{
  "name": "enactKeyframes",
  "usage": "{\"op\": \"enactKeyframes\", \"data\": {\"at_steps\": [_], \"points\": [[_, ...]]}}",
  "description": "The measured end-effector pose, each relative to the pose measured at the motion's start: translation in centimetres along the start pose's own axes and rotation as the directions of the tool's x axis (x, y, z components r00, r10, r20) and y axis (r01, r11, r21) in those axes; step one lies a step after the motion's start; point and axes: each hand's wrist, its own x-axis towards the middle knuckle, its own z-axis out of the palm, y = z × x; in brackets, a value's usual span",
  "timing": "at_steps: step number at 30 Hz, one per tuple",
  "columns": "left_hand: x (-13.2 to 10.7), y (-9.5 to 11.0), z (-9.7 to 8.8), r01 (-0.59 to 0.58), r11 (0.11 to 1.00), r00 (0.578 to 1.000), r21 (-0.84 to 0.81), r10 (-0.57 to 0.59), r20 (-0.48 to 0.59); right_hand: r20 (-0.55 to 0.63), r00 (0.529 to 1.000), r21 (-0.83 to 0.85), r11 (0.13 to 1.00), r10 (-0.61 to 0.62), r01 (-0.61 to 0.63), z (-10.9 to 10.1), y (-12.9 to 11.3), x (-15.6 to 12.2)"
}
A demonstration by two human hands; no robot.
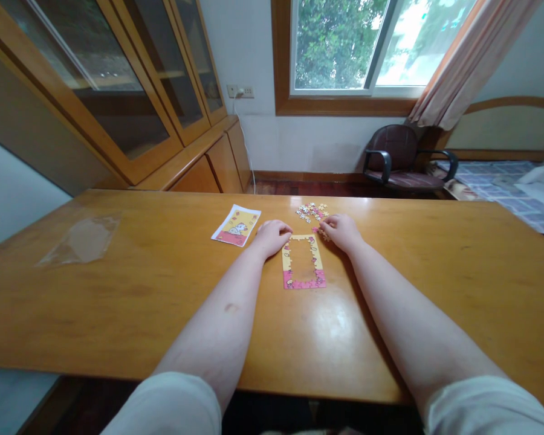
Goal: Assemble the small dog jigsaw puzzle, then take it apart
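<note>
A jigsaw border (321, 278), yellow above and pink below, lies flat on the wooden table with its middle unfilled. My left hand (272, 238) rests by its upper left corner, fingers bent and pressed together; whatever is under the fingertips is hidden. Just beyond the upper right corner, my right hand (343, 232) pinches at a small puzzle piece, with a pink one showing beside the fingertips. Behind it lies a pile of loose puzzle pieces (312, 211), some with white backs up. Left of my left hand is a picture card (237, 226) showing a white cartoon animal on yellow and pink.
A clear plastic bag (84, 240) lies at the left of the wooden table (172, 314). Beyond the far edge are a glass-door cabinet (176, 142), a white cord, a dark armchair (396, 157) and a bed (503, 181) under a curtained window.
</note>
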Motion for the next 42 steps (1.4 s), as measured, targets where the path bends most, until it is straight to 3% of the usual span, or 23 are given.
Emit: {"op": "enactKeyframes", "data": {"at_steps": [4, 8, 15, 21, 28, 42], "points": [[0.1, -0.1, 0.1, -0.007, 1.000, 1.000, -0.001, 0.007, 0.002, 0.023, 0.995, 0.065, 0.994, -0.094, 0.093, 0.4, -0.2, -0.1], [0.2, -0.1, 0.1, -0.006, 1.000, 1.000, -0.001, 0.006, 0.006, 0.025, 0.994, 0.081, 0.991, -0.110, 0.108, 0.7, -0.4, -0.1], [0.0, 0.2, 0.0, -0.002, 1.000, 1.000, 0.001, 0.002, 0.003, 0.012, 0.998, -0.039, 0.997, 0.065, -0.064, 0.2, -0.4, 0.0], [0.0, 0.1, 0.0, -0.002, 1.000, 1.000, -0.003, 0.002, 0.001, 0.008, 0.991, -0.078, 0.988, 0.132, -0.131, 0.3, 0.0, 0.1], [0.1, 0.1, -0.1, -0.003, 1.000, 1.000, -0.001, 0.003, 0.004, 0.018, 0.997, -0.108, 0.991, 0.081, -0.078, 0.8, -0.4, -0.1], [0.0, 0.2, 0.0, 0.002, 1.000, 1.000, 0.015, -0.002, 0.004, 0.198, 0.977, -0.149, 0.982, -0.081, 0.111, 0.9, -3.1, -0.6]]}}
